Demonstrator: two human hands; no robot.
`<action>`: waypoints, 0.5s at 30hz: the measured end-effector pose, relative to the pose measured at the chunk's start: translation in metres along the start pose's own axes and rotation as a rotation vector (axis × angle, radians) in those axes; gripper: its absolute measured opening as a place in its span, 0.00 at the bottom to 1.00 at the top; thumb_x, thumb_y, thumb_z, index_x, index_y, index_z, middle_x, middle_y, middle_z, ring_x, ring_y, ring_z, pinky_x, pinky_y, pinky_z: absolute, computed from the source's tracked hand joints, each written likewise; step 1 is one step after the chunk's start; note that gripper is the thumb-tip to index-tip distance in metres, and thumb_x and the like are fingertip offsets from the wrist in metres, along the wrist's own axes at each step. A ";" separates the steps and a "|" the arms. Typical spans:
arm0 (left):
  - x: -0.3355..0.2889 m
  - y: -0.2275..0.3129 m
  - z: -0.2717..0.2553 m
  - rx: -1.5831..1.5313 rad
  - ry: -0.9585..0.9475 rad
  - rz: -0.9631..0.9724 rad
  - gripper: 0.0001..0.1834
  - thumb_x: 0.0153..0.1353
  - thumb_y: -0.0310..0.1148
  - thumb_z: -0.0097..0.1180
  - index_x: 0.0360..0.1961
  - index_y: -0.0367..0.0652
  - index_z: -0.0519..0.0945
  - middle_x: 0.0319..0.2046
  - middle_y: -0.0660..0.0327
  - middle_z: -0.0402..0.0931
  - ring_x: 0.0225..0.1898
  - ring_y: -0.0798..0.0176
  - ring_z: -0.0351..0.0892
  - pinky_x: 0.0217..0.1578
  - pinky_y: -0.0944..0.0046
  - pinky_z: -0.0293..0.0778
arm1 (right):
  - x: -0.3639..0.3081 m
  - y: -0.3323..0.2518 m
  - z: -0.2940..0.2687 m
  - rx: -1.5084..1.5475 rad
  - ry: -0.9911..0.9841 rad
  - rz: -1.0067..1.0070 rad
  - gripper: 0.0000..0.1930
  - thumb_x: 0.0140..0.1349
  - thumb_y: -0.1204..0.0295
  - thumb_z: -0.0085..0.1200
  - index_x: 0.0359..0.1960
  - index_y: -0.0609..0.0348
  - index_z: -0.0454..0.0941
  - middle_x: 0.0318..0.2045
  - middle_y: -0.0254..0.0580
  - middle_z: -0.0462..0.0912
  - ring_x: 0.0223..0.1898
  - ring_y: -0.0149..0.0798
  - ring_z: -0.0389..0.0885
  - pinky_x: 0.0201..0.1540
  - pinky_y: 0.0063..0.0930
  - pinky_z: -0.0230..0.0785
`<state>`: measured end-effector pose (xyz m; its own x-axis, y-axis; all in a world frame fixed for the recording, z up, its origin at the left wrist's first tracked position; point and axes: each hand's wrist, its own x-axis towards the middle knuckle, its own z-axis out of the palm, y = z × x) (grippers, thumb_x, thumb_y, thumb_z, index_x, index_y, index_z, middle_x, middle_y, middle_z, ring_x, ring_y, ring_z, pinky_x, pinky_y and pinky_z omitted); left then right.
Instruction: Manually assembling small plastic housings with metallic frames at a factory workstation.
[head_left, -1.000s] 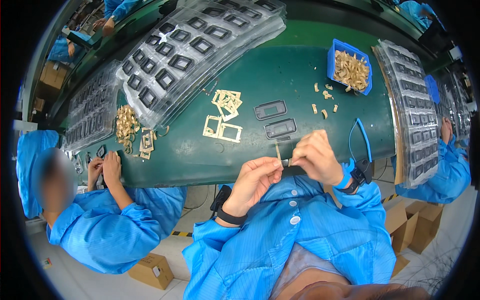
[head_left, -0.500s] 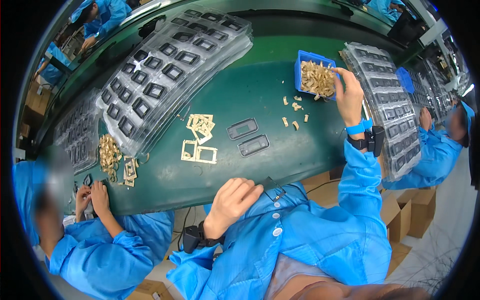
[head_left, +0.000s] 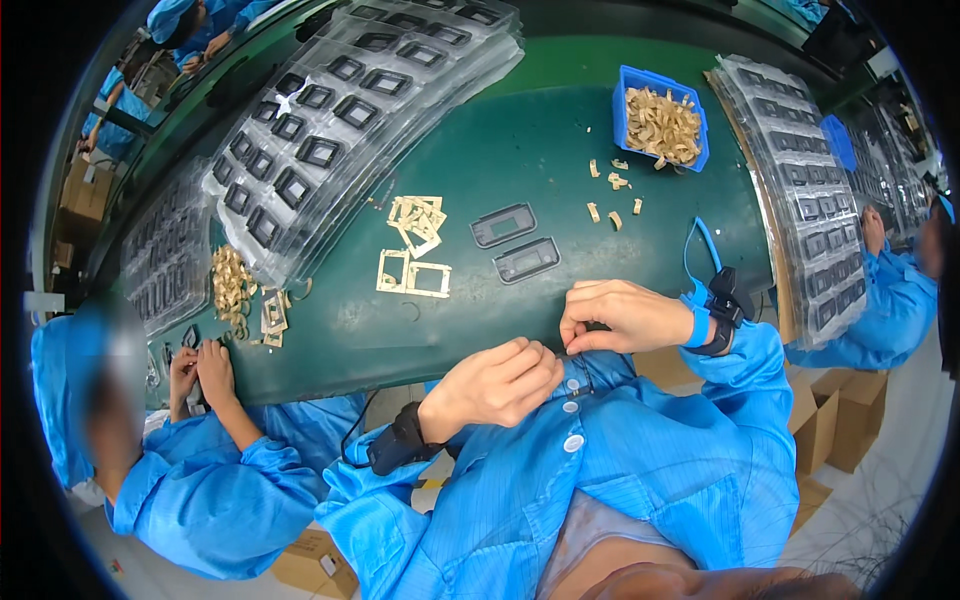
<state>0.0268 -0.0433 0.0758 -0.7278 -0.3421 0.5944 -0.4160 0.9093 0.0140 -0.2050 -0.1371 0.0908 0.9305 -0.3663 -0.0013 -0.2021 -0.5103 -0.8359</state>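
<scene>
In front of my body, at the table's near edge, both hands are close together. Fingers curled, my left hand (head_left: 500, 382) grips a dark, thin-edged piece (head_left: 588, 378), mostly hidden behind the fingers and dark against my blue coat. Just to its right, my right hand (head_left: 625, 318) is closed in a pinch with the fingertips pointing down; what it holds is hidden. Beyond the hands, two dark grey rectangular plastic housings (head_left: 528, 261) with window openings lie flat on the green table (head_left: 480, 325).
Cream-coloured frames (head_left: 428, 279) lie left of the housings. A blue bin (head_left: 622, 120) of small tan clips (head_left: 663, 125) stands far right, several loose clips (head_left: 616, 181) nearby. Stacked clear trays (head_left: 330, 190) hold dark frames; more trays (head_left: 800, 200) stand right. Co-workers sit on both sides.
My right hand has left the blue bin and come down toward me, beside my left hand. The left hand has shifted slightly right, and its dark piece is now mostly hidden.
</scene>
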 end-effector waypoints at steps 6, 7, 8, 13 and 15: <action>-0.001 0.003 -0.001 0.012 -0.013 0.035 0.13 0.49 0.26 0.65 0.37 0.34 0.84 0.36 0.57 0.78 0.36 0.61 0.79 0.39 0.64 0.78 | -0.001 -0.001 0.004 0.046 -0.088 0.009 0.07 0.62 0.69 0.62 0.33 0.60 0.81 0.27 0.38 0.78 0.35 0.41 0.78 0.39 0.36 0.71; -0.001 0.003 0.000 0.019 -0.016 0.044 0.13 0.49 0.26 0.65 0.37 0.34 0.84 0.36 0.57 0.78 0.36 0.61 0.79 0.39 0.64 0.78 | -0.002 -0.001 0.004 0.068 -0.106 0.020 0.07 0.62 0.69 0.62 0.33 0.60 0.81 0.28 0.39 0.78 0.34 0.41 0.79 0.38 0.36 0.72; -0.001 0.003 -0.001 0.019 -0.018 0.043 0.13 0.49 0.26 0.65 0.37 0.34 0.84 0.36 0.57 0.78 0.36 0.61 0.79 0.39 0.64 0.78 | -0.002 -0.001 0.005 0.091 -0.123 0.032 0.07 0.63 0.70 0.62 0.34 0.61 0.81 0.28 0.40 0.78 0.33 0.41 0.79 0.37 0.35 0.72; 0.000 0.000 -0.001 0.009 0.002 0.069 0.12 0.48 0.26 0.67 0.36 0.35 0.84 0.35 0.58 0.77 0.35 0.61 0.79 0.38 0.65 0.77 | -0.003 -0.001 0.007 0.150 -0.054 0.080 0.08 0.62 0.70 0.62 0.34 0.62 0.81 0.28 0.41 0.78 0.30 0.40 0.79 0.34 0.33 0.72; 0.000 0.000 -0.001 0.005 0.002 0.072 0.12 0.48 0.26 0.67 0.36 0.35 0.84 0.35 0.58 0.77 0.35 0.61 0.79 0.38 0.65 0.77 | -0.003 0.000 0.008 0.152 -0.041 0.072 0.08 0.62 0.70 0.63 0.34 0.62 0.81 0.28 0.41 0.78 0.29 0.40 0.79 0.33 0.33 0.71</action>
<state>0.0273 -0.0432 0.0762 -0.7549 -0.2755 0.5951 -0.3652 0.9304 -0.0326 -0.2056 -0.1298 0.0871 0.9278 -0.3636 -0.0838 -0.2226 -0.3590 -0.9064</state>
